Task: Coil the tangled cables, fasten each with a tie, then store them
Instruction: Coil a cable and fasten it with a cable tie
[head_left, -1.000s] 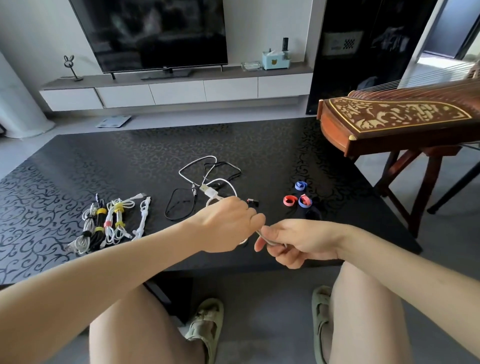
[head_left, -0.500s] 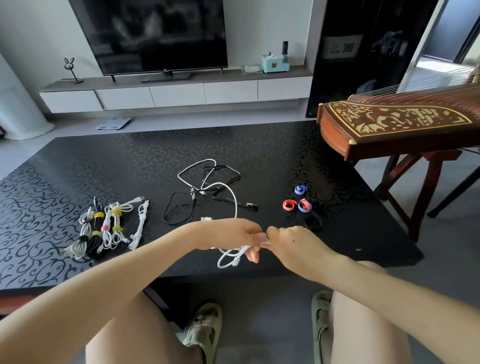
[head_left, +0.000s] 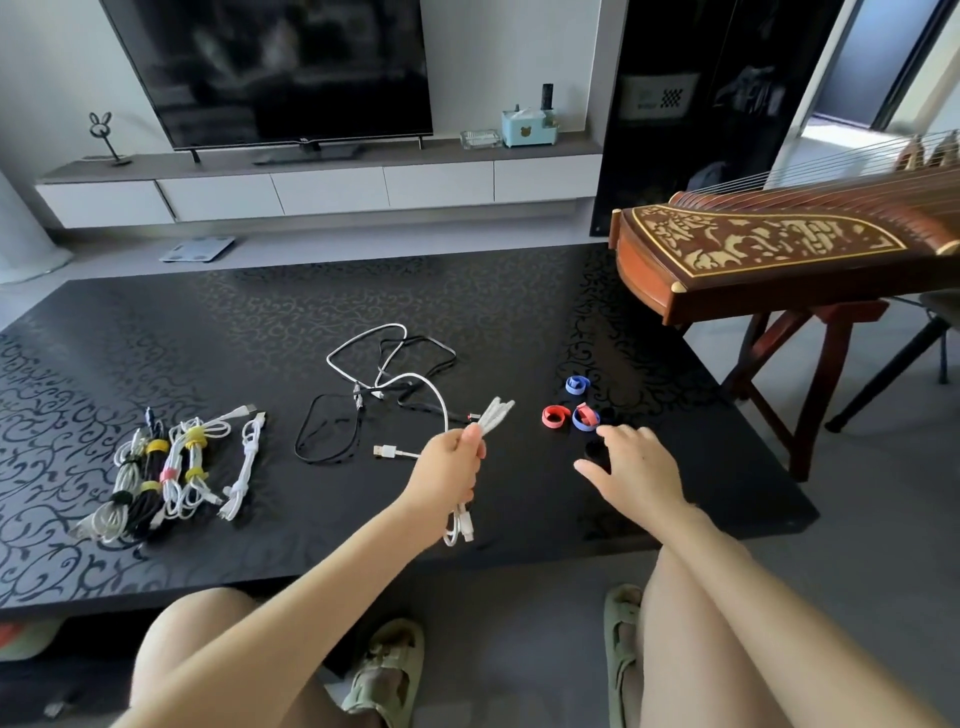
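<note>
Head view: left hand (head_left: 451, 467) grips white cable (head_left: 493, 415); right hand (head_left: 636, 462) spread.

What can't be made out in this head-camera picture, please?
Head view: how many loops the white cable has; the left hand covers its middle.
Head view: the shape of the black tie; the right hand partly covers it, and it blends into the dark table.
Head view: plug types on the tied bundles; too small.
</note>
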